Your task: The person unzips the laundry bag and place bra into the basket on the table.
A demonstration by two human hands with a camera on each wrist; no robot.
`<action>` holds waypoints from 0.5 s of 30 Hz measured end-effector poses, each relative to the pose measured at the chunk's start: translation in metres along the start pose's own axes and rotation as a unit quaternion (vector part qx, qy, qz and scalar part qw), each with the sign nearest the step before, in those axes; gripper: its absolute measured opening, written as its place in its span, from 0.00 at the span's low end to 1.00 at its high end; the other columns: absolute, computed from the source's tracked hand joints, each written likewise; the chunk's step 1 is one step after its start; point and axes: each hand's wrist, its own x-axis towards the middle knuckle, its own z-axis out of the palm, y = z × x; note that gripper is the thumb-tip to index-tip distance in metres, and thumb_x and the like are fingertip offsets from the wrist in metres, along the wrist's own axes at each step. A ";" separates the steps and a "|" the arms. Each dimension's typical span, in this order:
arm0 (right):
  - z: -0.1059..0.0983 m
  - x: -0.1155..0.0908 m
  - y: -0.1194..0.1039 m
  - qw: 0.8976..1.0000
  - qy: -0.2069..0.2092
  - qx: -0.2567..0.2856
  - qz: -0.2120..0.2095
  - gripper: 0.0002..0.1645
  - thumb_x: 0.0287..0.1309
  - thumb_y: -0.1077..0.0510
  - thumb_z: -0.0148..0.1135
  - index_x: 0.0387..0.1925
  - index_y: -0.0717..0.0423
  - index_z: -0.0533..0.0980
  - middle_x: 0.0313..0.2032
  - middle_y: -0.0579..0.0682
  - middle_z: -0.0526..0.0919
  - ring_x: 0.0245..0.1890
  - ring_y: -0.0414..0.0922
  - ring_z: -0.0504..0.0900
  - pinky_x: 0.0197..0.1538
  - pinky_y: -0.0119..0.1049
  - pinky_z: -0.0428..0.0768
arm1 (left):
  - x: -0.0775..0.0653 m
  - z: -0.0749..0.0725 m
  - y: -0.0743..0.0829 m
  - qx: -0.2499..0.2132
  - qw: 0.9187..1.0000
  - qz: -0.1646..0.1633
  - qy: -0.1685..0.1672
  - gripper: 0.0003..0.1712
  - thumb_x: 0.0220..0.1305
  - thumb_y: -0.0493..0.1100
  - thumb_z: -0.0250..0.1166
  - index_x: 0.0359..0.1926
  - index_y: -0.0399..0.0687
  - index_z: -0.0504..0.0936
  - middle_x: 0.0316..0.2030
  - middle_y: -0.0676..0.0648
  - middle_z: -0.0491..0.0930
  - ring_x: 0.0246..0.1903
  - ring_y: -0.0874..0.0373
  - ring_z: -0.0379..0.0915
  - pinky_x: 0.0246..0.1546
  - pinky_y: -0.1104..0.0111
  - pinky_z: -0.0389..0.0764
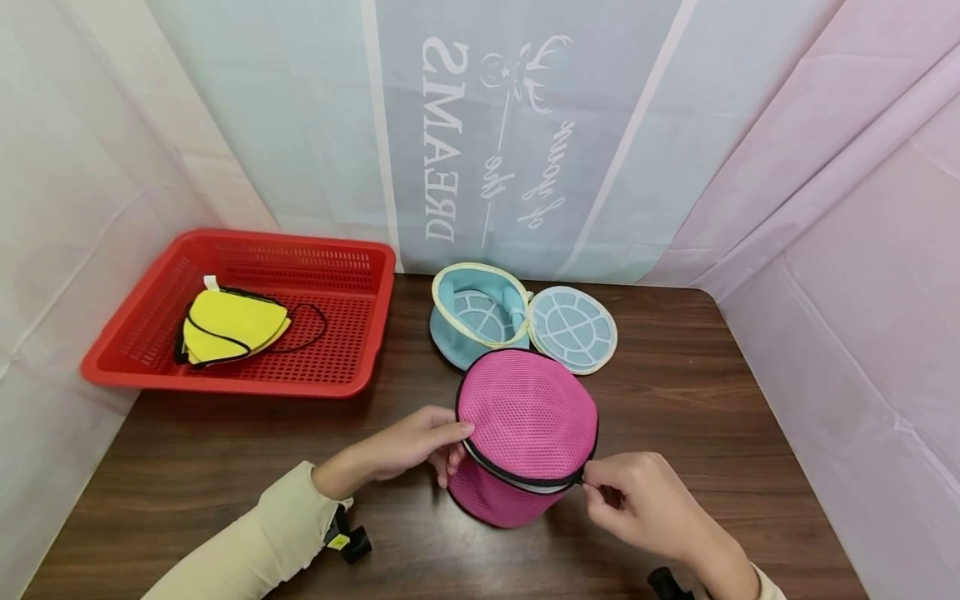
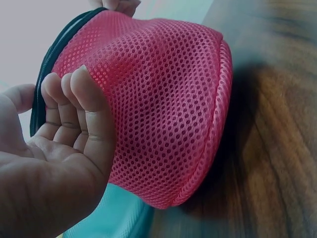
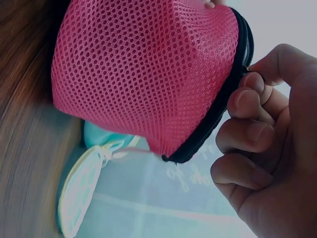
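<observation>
A pink mesh laundry bag (image 1: pixel 528 417) with a black zippered rim stands on the table, its round lid lying over the top. Along the front, a pale gap shows between lid and body. My left hand (image 1: pixel 420 446) holds the bag's left rim, thumb on the lid edge and fingers curled against the mesh side (image 2: pixel 148 99). At the front right of the rim, my right hand (image 1: pixel 648 504) pinches the zipper pull (image 3: pixel 245 69) between thumb and forefinger. The other fingers of that hand are bent beside the black zipper band (image 3: pixel 213 116).
Behind the pink bag stands a blue mesh bag (image 1: pixel 442 333) with its lid (image 1: pixel 573 329) folded open to the right. A red plastic basket (image 1: pixel 360 367) at the back left holds a folded yellow item (image 1: pixel 232 325) with black trim. Curtains hang around the wooden table (image 1: pixel 675 400).
</observation>
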 end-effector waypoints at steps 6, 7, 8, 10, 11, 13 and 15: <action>0.007 0.005 -0.007 1.000 -0.009 0.014 -0.017 0.24 0.36 0.68 0.63 0.14 0.41 0.59 0.14 0.33 0.55 0.20 0.20 0.51 0.20 0.12 0.50 | 0.001 -0.005 0.003 -0.002 0.999 -0.004 0.039 0.17 0.71 0.48 0.50 0.28 0.41 0.71 0.22 0.49 0.71 0.21 0.59 0.70 0.21 0.67 0.78; 0.008 0.005 -0.009 1.000 -0.011 0.015 -0.022 0.25 0.37 0.68 0.63 0.14 0.41 0.59 0.14 0.33 0.56 0.20 0.20 0.51 0.20 0.12 0.51 | 0.001 -0.006 0.003 -0.002 0.999 -0.004 0.047 0.18 0.71 0.49 0.51 0.28 0.41 0.71 0.22 0.49 0.71 0.21 0.59 0.70 0.21 0.67 0.78; 0.009 0.006 -0.010 0.999 -0.013 0.017 -0.025 0.25 0.37 0.67 0.64 0.14 0.40 0.59 0.14 0.33 0.56 0.20 0.20 0.51 0.20 0.12 0.51 | 0.001 -0.007 0.003 -0.002 0.999 -0.005 0.053 0.18 0.71 0.49 0.51 0.27 0.41 0.71 0.21 0.48 0.71 0.21 0.59 0.70 0.21 0.67 0.78; 0.011 0.007 -0.012 0.999 -0.015 0.018 -0.034 0.24 0.38 0.67 0.64 0.14 0.40 0.59 0.14 0.32 0.55 0.20 0.20 0.51 0.20 0.12 0.51 | 0.002 -0.009 0.003 -0.001 0.998 -0.006 0.063 0.19 0.71 0.50 0.51 0.27 0.41 0.70 0.21 0.48 0.70 0.21 0.59 0.69 0.20 0.67 0.78; 0.012 0.008 -0.013 0.999 -0.015 0.018 -0.036 0.24 0.39 0.66 0.64 0.14 0.40 0.59 0.14 0.32 0.55 0.20 0.20 0.50 0.20 0.12 0.51 | 0.002 -0.010 0.003 0.000 0.998 -0.007 0.065 0.19 0.71 0.50 0.51 0.27 0.42 0.70 0.21 0.48 0.69 0.21 0.59 0.69 0.20 0.68 0.77; 0.014 0.009 -0.015 0.999 -0.014 0.016 -0.041 0.24 0.39 0.66 0.64 0.15 0.40 0.59 0.15 0.31 0.53 0.20 0.20 0.50 0.19 0.13 0.51 | 0.001 -0.012 0.003 0.004 0.998 -0.009 0.065 0.19 0.71 0.51 0.50 0.27 0.42 0.70 0.21 0.49 0.69 0.20 0.60 0.68 0.18 0.70 0.75; 0.015 0.010 -0.016 0.999 -0.012 0.011 -0.044 0.24 0.40 0.65 0.64 0.15 0.39 0.59 0.16 0.30 0.53 0.20 0.20 0.50 0.19 0.13 0.50 | -0.001 -0.014 0.002 0.008 0.998 -0.013 0.055 0.21 0.71 0.52 0.50 0.27 0.41 0.69 0.21 0.49 0.68 0.19 0.60 0.67 0.16 0.71 0.73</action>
